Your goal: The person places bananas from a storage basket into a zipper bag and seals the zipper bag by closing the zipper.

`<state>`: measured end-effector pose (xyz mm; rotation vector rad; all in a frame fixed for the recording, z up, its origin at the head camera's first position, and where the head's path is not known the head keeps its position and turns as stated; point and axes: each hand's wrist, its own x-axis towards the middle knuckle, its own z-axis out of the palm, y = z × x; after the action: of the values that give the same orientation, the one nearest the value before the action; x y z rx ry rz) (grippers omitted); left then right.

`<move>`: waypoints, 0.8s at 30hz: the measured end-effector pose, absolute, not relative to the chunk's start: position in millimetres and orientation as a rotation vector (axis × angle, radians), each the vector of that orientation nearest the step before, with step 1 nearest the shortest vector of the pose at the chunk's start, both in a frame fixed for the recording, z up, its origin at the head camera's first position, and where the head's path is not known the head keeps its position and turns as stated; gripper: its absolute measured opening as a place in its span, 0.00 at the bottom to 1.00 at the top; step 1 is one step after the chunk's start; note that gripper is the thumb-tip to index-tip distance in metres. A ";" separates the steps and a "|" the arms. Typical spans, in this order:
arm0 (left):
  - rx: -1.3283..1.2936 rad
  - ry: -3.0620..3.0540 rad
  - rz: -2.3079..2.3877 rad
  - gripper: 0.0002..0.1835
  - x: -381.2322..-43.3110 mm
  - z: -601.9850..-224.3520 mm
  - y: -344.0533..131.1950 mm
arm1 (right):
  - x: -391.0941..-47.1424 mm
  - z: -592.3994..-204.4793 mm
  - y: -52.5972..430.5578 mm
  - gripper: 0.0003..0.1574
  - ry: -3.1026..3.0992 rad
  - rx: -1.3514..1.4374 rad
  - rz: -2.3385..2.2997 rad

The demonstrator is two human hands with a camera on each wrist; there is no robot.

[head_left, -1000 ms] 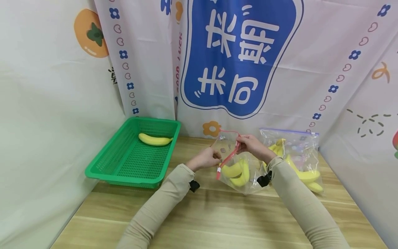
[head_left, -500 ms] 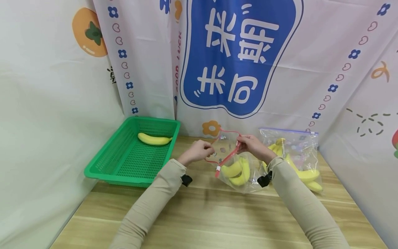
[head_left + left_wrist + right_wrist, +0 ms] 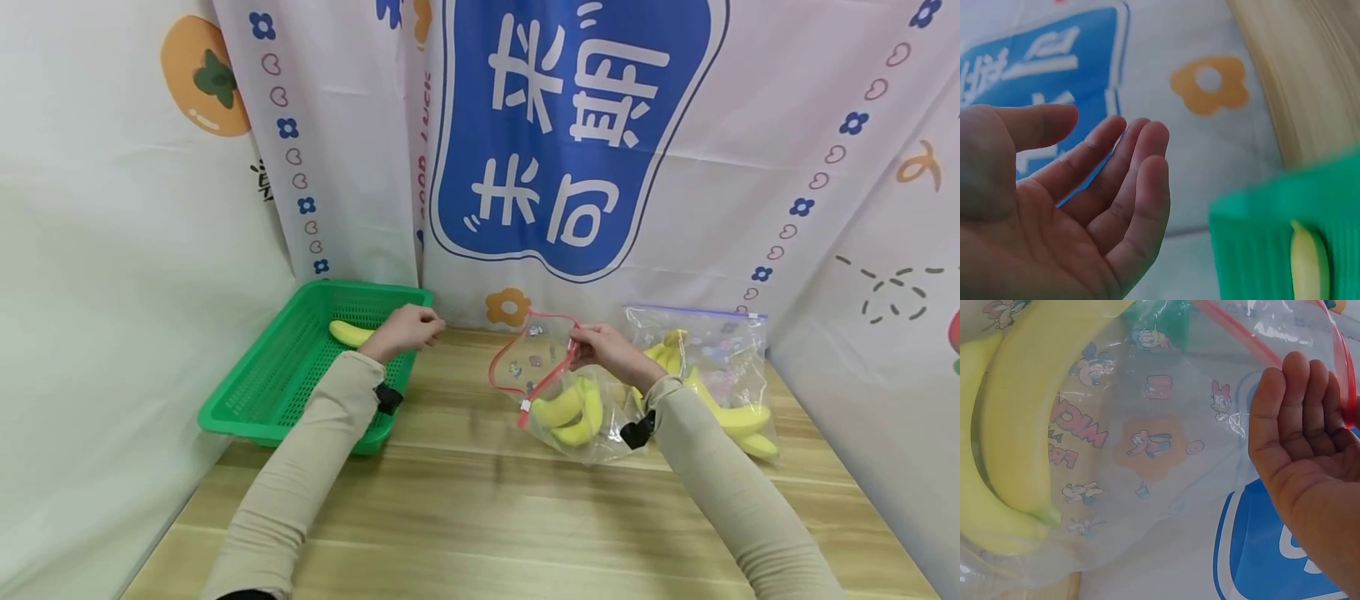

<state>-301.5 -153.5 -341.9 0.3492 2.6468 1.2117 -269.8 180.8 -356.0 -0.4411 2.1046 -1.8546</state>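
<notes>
My left hand (image 3: 408, 329) hovers over the right rim of the green basket (image 3: 217, 408). In the left wrist view its fingers are loosely bent and hold nothing. A yellow banana (image 3: 347, 334) lies in the basket, partly hidden by that hand in the head view. With my right hand (image 3: 609, 353) I grip the red zip edge of a clear printed zip bag (image 3: 536, 354), whose mouth gapes toward the left. Inside this bag are bananas (image 3: 1019, 419), low down near the table.
Behind my right forearm stands another clear zip bag (image 3: 731, 350) with a purple zip, holding several bananas (image 3: 738, 421). A wooden table (image 3: 480, 517) carries everything. Printed cloth (image 3: 360, 167) hangs along the back and sides.
My left hand has let go of the red-zip bag's edge and moved left to the basket. The right hand keeps its grip, and the bag's mouth has widened.
</notes>
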 end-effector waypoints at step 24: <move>0.093 2.794 0.581 0.30 -371.2 -407.8 -232.1 | -266.6 -355.0 188.9 0.20 2.122 -0.436 -1.842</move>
<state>-371.2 -232.1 -407.8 0.0934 2.7941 0.5812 -266.6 188.9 -355.0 -0.4364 2.1217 -1.8424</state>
